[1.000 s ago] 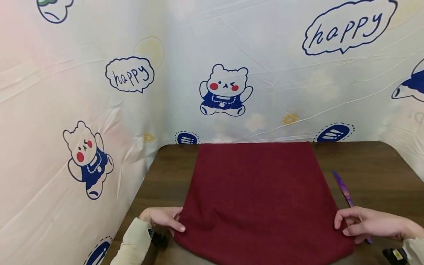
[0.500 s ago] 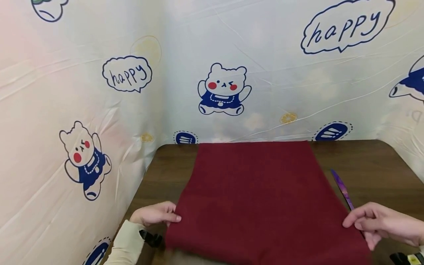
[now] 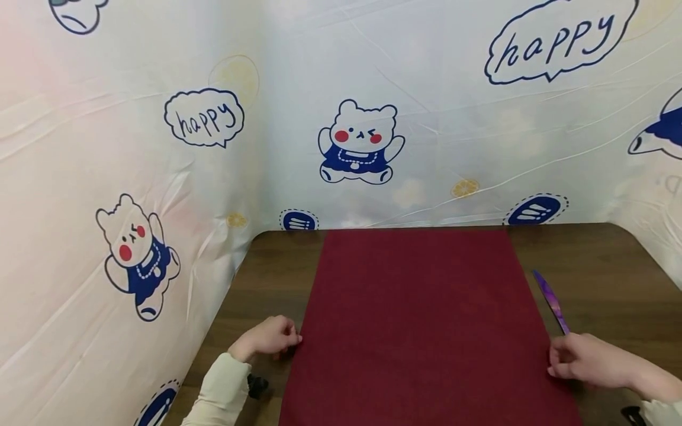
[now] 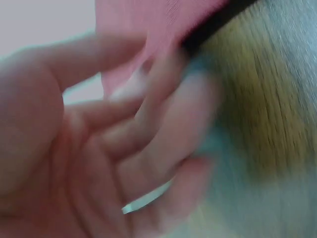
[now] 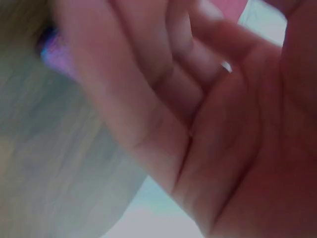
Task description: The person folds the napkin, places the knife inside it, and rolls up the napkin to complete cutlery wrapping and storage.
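A dark red cloth [image 3: 426,307] lies spread flat down the middle of the table, and its near end runs out of the head view. My left hand [image 3: 270,337] pinches its left edge with thumb and fingertips. In the left wrist view, the curled fingers of that left hand [image 4: 153,124] are blurred beside the cloth [image 4: 158,20]. At the opposite edge, my right hand [image 3: 594,360] pinches the cloth between thumb and forefinger. The right wrist view shows mostly the palm of my right hand [image 5: 213,129], with its fingertips out of sight.
A purple iridescent table knife [image 3: 551,300] lies right of the cloth, its handle end hidden behind my right hand. The brown wooden table [image 3: 277,278] has rounded far corners. A pale curtain [image 3: 453,118] with printed bears hangs behind and to the left.
The cloth's near part has been pulled straight and lowered, and its folds have smoothed out. My left hand has shifted a little right and up, my right hand slightly left since half a second ago.
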A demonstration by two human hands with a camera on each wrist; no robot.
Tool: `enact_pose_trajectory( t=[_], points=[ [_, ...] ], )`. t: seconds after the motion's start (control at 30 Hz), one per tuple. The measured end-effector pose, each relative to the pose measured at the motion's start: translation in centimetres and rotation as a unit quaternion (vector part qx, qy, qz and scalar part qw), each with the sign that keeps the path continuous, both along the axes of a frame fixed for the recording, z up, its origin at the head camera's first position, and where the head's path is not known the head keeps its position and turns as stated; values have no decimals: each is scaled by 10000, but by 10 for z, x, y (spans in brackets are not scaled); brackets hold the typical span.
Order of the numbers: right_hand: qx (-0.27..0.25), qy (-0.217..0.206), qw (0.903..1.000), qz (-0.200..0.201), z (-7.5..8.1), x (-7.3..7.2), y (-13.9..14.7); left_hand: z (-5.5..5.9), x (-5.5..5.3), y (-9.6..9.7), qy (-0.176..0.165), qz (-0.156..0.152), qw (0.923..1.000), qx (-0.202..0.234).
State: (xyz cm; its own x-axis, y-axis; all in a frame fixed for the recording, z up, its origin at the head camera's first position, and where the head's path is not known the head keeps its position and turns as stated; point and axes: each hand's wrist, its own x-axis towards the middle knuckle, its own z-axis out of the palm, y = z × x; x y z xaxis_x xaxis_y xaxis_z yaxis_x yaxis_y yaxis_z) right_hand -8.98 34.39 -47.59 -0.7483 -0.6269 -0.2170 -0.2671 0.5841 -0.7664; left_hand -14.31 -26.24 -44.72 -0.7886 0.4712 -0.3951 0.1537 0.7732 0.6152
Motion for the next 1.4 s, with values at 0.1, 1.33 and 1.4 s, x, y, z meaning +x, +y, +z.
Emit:
enact_pose_trajectory(
  t=[0.1, 1.33, 1.4],
  points=[
    [1023, 1347, 9848, -406, -2, -4, -15, -3, -4, 13, 1071, -51, 9932, -446],
    [2263, 1211, 9628, -849, -5, -25, -51, -18, -12, 77, 1700, -894, 9687, -1572],
    [2277, 1250, 9617, -881, -6, -24, -51, -16, -6, 75, 2008, -1054, 9596, -1663]
  ],
)
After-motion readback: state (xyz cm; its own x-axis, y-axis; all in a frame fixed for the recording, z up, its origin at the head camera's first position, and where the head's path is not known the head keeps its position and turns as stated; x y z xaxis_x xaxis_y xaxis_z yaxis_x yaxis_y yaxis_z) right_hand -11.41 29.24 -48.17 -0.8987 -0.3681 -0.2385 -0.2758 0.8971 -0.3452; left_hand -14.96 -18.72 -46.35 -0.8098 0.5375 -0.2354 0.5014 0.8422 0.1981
